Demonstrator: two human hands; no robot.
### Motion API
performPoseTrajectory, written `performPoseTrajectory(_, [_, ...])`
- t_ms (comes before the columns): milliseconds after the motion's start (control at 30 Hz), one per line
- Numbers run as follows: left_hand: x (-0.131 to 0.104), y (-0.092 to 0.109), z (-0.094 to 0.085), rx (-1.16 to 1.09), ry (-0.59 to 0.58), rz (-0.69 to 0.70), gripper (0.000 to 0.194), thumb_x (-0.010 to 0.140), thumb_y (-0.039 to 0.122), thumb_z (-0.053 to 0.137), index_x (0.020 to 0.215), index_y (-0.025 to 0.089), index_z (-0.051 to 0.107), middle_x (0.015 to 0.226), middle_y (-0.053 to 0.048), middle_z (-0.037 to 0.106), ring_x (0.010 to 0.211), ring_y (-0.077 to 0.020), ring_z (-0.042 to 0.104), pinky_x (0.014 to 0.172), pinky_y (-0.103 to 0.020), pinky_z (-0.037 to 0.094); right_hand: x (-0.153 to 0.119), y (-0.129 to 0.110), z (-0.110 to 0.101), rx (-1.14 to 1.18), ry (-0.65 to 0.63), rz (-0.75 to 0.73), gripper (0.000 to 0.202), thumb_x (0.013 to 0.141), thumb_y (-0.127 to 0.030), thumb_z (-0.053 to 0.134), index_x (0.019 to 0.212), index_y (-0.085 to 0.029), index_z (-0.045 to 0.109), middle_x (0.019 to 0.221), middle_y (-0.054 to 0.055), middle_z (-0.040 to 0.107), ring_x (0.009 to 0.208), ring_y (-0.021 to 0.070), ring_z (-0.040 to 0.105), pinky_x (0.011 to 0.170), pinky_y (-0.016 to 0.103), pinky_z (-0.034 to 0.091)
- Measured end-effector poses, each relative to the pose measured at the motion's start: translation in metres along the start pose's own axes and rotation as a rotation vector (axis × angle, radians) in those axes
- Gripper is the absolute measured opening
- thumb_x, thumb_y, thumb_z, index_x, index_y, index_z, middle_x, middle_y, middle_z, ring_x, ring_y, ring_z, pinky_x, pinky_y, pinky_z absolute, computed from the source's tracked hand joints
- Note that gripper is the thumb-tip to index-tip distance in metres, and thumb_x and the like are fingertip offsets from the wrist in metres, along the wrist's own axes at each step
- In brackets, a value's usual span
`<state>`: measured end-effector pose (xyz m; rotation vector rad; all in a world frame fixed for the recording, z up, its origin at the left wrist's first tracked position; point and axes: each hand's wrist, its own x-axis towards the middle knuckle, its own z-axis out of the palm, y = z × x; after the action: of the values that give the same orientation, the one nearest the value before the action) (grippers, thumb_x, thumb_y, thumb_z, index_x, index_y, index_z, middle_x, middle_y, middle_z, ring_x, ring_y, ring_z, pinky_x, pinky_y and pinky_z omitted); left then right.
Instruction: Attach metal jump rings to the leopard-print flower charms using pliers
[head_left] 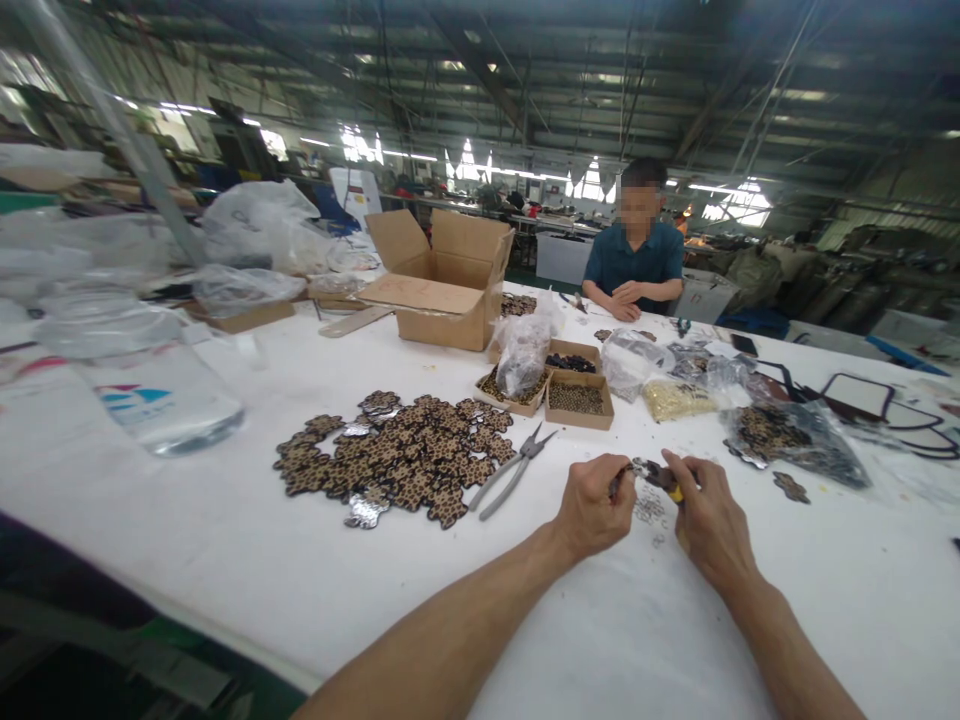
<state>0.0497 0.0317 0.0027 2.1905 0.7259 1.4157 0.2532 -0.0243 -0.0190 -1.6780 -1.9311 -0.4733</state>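
My right hand [709, 515] is closed around pliers [660, 477] with yellow-and-black handles. Their jaws meet a small metal piece at the fingertips of my left hand [598, 503], which is pinched on a small dark item too small to name. Below, between both hands, small metal rings [651, 510] lie scattered on the white table [570, 640]. To the left of my left hand rest grey-handled pliers [514, 470], beside a pile of leopard-print patches [412, 455], a few of them showing silvery backs.
Behind the pile stands an open cardboard box [442, 285]. Small trays of beads [579, 398] and plastic bags [679, 400] lie mid-table. A large clear bottle [154, 380] is at left. A person [637, 260] sits across, hands on the table.
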Motion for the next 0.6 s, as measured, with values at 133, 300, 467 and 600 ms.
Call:
performPoseTrajectory(133, [-0.001, 0.000, 0.000, 0.004, 0.011, 0.014, 0.016, 0.093, 0.021, 0.050, 0.102, 0.018, 0.064, 0.082, -0.008, 0.066, 0.075, -0.0185, 0.061, 0.073, -0.030, 0.046, 0.000, 0.000, -0.001, 0.009, -0.012, -0.004, 0.074, 0.078, 0.000, 0.047, 0.147, -0.028, 0.040, 0.119, 0.012, 0.053, 0.114, 0.0311, 0.051, 0.088, 0.045, 0.055])
performPoseTrajectory(300, [-0.001, 0.001, 0.000, 0.027, 0.015, 0.036, 0.015, 0.093, 0.020, 0.050, 0.098, 0.018, 0.063, 0.078, -0.007, 0.065, 0.071, -0.0172, 0.059, 0.071, -0.029, 0.045, 0.000, 0.001, 0.000, -0.019, -0.022, -0.007, 0.065, 0.078, 0.000, 0.047, 0.138, -0.024, 0.046, 0.116, 0.012, 0.055, 0.112, 0.0297, 0.052, 0.090, 0.043, 0.053])
performPoseTrajectory(467, [0.000, -0.001, 0.003, 0.049, 0.083, 0.100, 0.010, 0.091, 0.019, 0.051, 0.091, 0.017, 0.061, 0.073, -0.004, 0.062, 0.065, -0.0147, 0.057, 0.065, -0.027, 0.043, -0.001, 0.006, 0.006, -0.037, -0.002, -0.028, 0.060, 0.076, 0.001, 0.048, 0.132, -0.022, 0.050, 0.112, 0.011, 0.057, 0.107, 0.0283, 0.054, 0.086, 0.039, 0.052])
performPoseTrajectory(600, [0.000, 0.000, 0.005, 0.066, 0.095, 0.124, 0.008, 0.090, 0.017, 0.052, 0.089, 0.017, 0.060, 0.072, -0.004, 0.062, 0.064, -0.0142, 0.056, 0.064, -0.026, 0.043, -0.003, 0.010, 0.010, -0.053, 0.009, -0.037, 0.060, 0.074, 0.001, 0.049, 0.130, -0.021, 0.051, 0.111, 0.011, 0.058, 0.105, 0.0274, 0.055, 0.084, 0.037, 0.050])
